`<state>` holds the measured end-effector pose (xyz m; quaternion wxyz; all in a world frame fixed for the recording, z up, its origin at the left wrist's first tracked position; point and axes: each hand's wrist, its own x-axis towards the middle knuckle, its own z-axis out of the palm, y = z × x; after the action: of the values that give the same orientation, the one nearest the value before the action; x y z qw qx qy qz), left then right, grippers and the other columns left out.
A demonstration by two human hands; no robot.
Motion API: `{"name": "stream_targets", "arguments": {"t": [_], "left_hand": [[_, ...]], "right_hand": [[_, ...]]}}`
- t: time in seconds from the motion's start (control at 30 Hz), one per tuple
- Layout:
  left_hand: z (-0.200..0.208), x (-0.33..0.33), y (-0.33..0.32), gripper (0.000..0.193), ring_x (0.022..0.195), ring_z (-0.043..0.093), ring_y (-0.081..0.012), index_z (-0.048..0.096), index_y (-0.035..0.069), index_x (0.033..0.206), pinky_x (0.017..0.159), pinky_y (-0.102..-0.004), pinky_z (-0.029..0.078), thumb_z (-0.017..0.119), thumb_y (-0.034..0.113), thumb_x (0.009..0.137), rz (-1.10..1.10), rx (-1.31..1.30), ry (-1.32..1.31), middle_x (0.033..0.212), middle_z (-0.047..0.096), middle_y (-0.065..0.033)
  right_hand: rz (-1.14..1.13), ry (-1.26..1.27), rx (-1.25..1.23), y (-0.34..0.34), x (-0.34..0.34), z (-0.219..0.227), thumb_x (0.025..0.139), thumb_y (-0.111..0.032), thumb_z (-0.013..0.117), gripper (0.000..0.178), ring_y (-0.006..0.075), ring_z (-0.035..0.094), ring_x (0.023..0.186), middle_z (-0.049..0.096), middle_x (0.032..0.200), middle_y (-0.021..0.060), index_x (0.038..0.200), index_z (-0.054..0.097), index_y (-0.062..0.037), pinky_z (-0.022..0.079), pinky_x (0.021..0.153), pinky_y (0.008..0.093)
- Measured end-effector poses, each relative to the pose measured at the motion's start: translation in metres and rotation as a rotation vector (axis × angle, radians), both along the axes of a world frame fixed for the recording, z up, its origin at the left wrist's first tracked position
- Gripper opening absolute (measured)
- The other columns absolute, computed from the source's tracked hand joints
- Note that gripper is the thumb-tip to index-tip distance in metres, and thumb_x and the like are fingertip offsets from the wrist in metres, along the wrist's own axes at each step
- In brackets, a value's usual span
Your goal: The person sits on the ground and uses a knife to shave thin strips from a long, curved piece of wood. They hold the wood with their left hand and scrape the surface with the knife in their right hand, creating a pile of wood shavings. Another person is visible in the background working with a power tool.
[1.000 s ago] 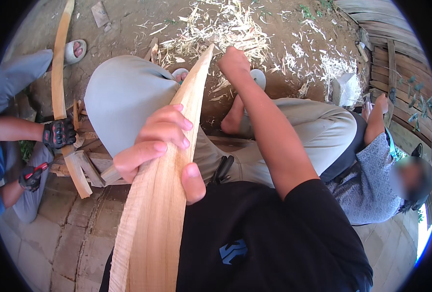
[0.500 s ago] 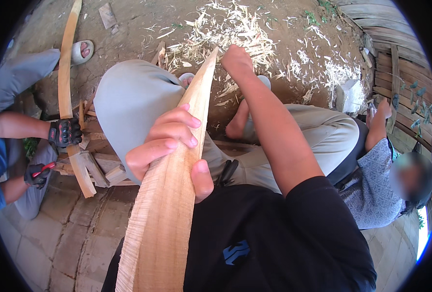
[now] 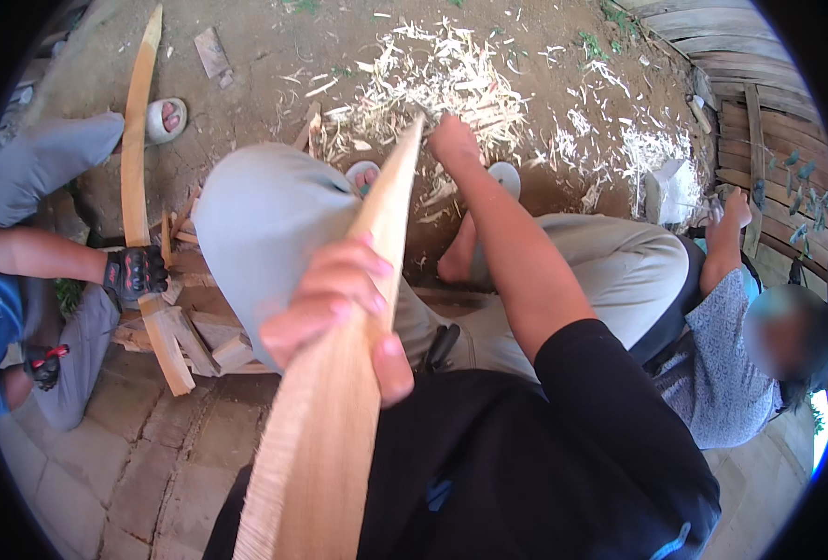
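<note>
A long, pale piece of wood [image 3: 325, 448] runs from the lower edge up over my lap and tapers to a narrow point. My left hand [image 3: 339, 303] wraps round its middle, thumb on the right side and fingers across the left; it is slightly blurred. Close beside the pointed end, my right hand [image 3: 454, 142] is closed in a fist. Whatever it grips is mostly hidden behind the wood tip, so I cannot make it out.
Pale wood shavings [image 3: 460, 70] lie heaped on the dirt beyond my feet. At left, a co-worker's black-gloved hand [image 3: 137, 271] holds a long wood strip [image 3: 134, 177]. Another person [image 3: 726, 364] sits at right, near a plank wall [image 3: 736, 140]. Wood offcuts [image 3: 213, 341] lie left of my knee.
The view has shifted, so most things sit slightly lower. My right hand stays near the wood's tip. At left, the co-worker's lower gloved hand, with something red, has drawn back leftward.
</note>
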<state>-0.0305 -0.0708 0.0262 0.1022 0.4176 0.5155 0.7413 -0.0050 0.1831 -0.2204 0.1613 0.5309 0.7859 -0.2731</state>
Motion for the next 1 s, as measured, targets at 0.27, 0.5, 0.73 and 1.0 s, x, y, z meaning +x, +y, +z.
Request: {"name": "stream_targets", "arguments": {"t": [0.27, 0.5, 0.73, 1.0], "left_hand": [[-0.004, -0.007, -0.001, 0.052, 0.089, 0.059, -0.0324, 0.035, 0.011, 0.125, 0.094, -0.0593, 0.045, 0.064, 0.008, 0.082, -0.073, -0.063, 0.043, 0.093, 0.054, -0.0142], [0.005, -0.001, -0.003, 0.051, 0.079, 0.063, -0.0312, 0.037, 0.01, 0.118, 0.083, -0.0552, 0.054, 0.068, 0.006, 0.079, -0.056, -0.043, 0.13, 0.087, 0.057, -0.0128], [0.015, -0.01, -0.003, 0.047, 0.079, 0.063, -0.0311, 0.037, 0.008, 0.115, 0.084, -0.0558, 0.054, 0.067, 0.007, 0.079, -0.02, -0.019, 0.201, 0.084, 0.057, -0.0131], [0.008, -0.016, 0.001, 0.049, 0.081, 0.063, -0.0316, 0.038, 0.009, 0.116, 0.086, -0.0539, 0.053, 0.069, 0.007, 0.079, -0.088, -0.085, 0.185, 0.085, 0.058, -0.013]], "right_hand": [[-0.02, 0.157, 0.052, -0.002, 0.03, 0.018, 0.096, -0.029, 0.05, 0.031, 0.0482, 0.063, 0.104, 0.067, 0.104, 0.0307, 0.11, 0.062, -0.0032, 0.049, 0.092, 0.0539], [-0.05, 0.258, -0.078, 0.006, 0.047, 0.019, 0.094, -0.031, 0.055, 0.036, 0.0441, 0.065, 0.104, 0.069, 0.102, 0.0281, 0.109, 0.061, 0.0017, 0.047, 0.096, 0.0484], [-0.232, 0.381, -0.089, -0.032, 0.037, 0.008, 0.096, -0.033, 0.05, 0.039, 0.0468, 0.063, 0.106, 0.067, 0.106, 0.0304, 0.112, 0.06, 0.0018, 0.046, 0.096, 0.0515], [-0.033, 0.045, -0.123, -0.016, 0.045, 0.03, 0.099, -0.033, 0.043, 0.042, 0.0419, 0.063, 0.11, 0.066, 0.115, 0.0257, 0.122, 0.06, -0.0026, 0.047, 0.096, 0.0495]]}}
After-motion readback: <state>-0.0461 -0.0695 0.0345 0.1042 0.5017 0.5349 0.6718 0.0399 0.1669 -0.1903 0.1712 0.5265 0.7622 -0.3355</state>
